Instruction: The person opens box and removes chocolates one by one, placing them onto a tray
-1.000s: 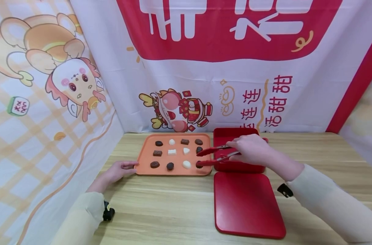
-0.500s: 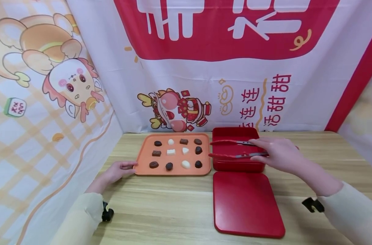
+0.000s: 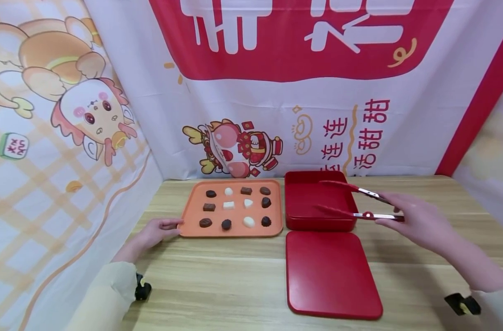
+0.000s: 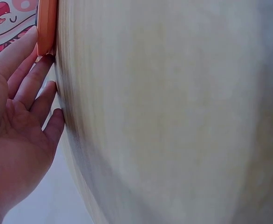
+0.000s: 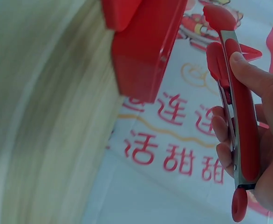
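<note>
My left hand (image 3: 157, 232) is at the left edge of an orange tray (image 3: 189, 228), thumb and fingers pinching its rim. Rows of small dark, brown and white chocolates (image 3: 228, 205) sit on this tray. Red-tipped metal tongs (image 5: 242, 116) are gripped in my right hand (image 3: 419, 220), fingers wrapped round the handles. Their two arms stand apart with nothing between the tips, over the open red box (image 3: 322, 224) beside the tray. In the right wrist view the thumb lies along one tong arm.
A flat red lid (image 3: 333, 276) lies on the wooden table (image 3: 218, 280) in front of the box. Printed cloth (image 3: 313, 92) hangs behind the table, and another patterned cloth (image 3: 69, 184) borders it on the left.
My right hand has carried the tongs rightward, from round a dark chocolate at the tray's right side to over the box. The chocolate stays on the tray. My left hand keeps its place.
</note>
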Motion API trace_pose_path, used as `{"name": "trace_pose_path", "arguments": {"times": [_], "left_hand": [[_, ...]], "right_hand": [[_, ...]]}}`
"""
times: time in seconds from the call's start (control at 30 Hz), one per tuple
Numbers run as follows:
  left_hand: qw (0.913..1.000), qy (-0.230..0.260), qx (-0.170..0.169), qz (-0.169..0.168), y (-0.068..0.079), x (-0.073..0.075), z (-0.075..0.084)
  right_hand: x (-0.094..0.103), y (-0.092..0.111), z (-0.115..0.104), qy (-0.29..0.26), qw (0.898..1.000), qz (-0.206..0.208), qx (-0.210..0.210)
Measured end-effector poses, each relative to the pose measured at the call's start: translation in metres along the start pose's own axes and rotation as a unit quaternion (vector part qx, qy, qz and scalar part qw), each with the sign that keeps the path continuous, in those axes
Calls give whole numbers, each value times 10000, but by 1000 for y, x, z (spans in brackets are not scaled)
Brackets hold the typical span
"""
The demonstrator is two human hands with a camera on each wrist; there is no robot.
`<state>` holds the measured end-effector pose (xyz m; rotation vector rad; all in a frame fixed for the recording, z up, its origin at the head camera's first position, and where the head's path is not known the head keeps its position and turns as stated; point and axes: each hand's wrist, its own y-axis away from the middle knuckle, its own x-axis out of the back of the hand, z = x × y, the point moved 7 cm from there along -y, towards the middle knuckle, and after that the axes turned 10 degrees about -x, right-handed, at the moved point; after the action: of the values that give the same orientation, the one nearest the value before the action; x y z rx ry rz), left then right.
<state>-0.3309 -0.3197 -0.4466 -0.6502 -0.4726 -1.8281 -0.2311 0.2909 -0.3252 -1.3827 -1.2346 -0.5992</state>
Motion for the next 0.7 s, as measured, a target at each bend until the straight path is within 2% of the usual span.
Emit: {"name": "trace_pose_path", "arguments": {"times": [0.37, 0.7], "left_hand": [[9999, -84, 52, -44, 0, 0, 1], [10000, -69, 0, 4, 0, 1, 1]], "right_hand": [[1, 19, 58, -6, 9956, 327, -873], [-5, 29, 97, 4, 9877, 231, -1545]]}}
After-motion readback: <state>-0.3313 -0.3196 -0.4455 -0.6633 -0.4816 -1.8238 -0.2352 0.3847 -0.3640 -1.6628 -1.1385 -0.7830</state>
